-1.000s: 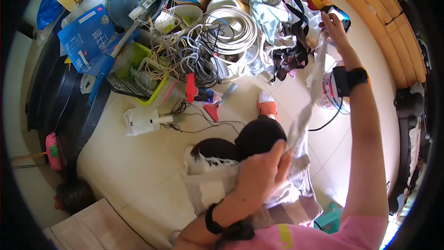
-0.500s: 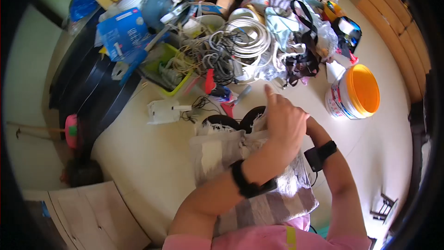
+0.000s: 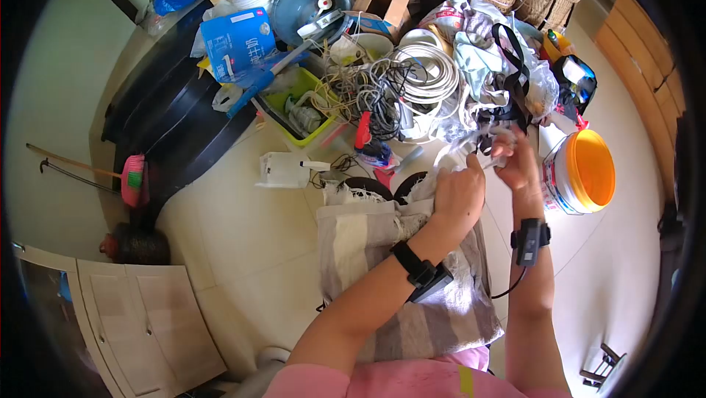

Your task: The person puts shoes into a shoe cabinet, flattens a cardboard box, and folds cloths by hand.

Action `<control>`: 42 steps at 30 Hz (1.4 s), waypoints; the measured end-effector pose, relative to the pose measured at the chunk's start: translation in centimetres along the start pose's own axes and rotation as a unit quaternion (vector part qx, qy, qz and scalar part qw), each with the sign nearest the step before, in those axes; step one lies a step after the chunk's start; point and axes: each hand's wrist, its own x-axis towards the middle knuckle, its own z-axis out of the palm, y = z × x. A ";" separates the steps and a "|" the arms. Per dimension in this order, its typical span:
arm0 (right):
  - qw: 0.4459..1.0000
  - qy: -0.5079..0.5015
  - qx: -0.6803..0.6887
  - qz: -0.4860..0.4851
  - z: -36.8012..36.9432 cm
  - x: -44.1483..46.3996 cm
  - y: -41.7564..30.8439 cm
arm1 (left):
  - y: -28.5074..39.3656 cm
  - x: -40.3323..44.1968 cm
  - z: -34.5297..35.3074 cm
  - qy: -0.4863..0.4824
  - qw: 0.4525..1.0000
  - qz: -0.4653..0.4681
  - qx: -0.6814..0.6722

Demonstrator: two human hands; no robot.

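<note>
A blurred, pale white strand (image 3: 447, 154) loops up over my hands, and its exact kind is not clear. My left hand (image 3: 462, 193) has its fingers pinched on it above the striped cloth. To its right, my right hand (image 3: 519, 168) is raised with curled fingers, the strand running through them. A grey and cream striped cloth (image 3: 401, 273) with frayed edges lies over my lap. Dark rounded shapes (image 3: 368, 189) show at its far edge. Both wrists wear black straps with small devices.
Ahead lies a pile with a coil of white cable (image 3: 430, 74), tangled wires (image 3: 375, 96), a green bin (image 3: 323, 133) and plastic bags (image 3: 544, 89). A white bucket with an orange rim (image 3: 590, 170) stands at right. A white box-like item (image 3: 282, 170) lies left of the cloth.
My hands, crossed over each other before, are now apart, with my right hand out to the right. The white strand has come into sight between them. The view has shifted.
</note>
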 end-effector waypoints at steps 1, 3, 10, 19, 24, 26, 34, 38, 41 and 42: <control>0.999 0.046 0.015 0.001 3.3 -1.0 -0.1 | 0.2 0.0 -0.2 0.002 1.000 0.000 -0.003; 0.998 0.021 0.043 0.036 3.0 0.8 -1.2 | 0.5 0.0 -0.8 -0.018 0.997 -0.001 -0.075; 0.921 0.325 -0.161 -0.138 -4.6 8.7 0.4 | 0.8 0.0 1.2 -0.013 0.999 0.037 -0.019; 0.611 0.384 -0.591 -0.361 -15.6 6.7 -20.5 | 3.3 -3.0 2.3 0.010 0.987 0.127 -0.095; 0.645 0.229 -0.697 -0.214 -6.7 3.0 -17.2 | 3.2 -1.8 1.9 0.098 0.977 0.115 -0.152; 0.610 0.193 -0.714 -0.283 -1.6 0.8 -12.8 | 3.3 -1.5 0.4 0.186 0.940 0.092 -0.270; 0.637 -0.090 -0.759 -0.099 13.7 -12.1 -2.4 | -2.6 -1.7 -9.6 0.258 0.934 0.107 -0.225; 0.545 -0.135 -0.799 -0.216 16.7 -12.4 1.5 | -9.2 -3.9 -12.5 0.254 0.941 0.111 -0.191; 0.406 -0.062 -0.883 -0.228 15.7 -14.5 2.7 | -15.5 -5.4 -13.8 0.337 0.931 0.097 -0.100; 0.402 -0.051 -0.890 -0.208 14.8 -15.3 2.8 | -17.1 -6.5 -14.2 0.294 0.944 0.029 -0.146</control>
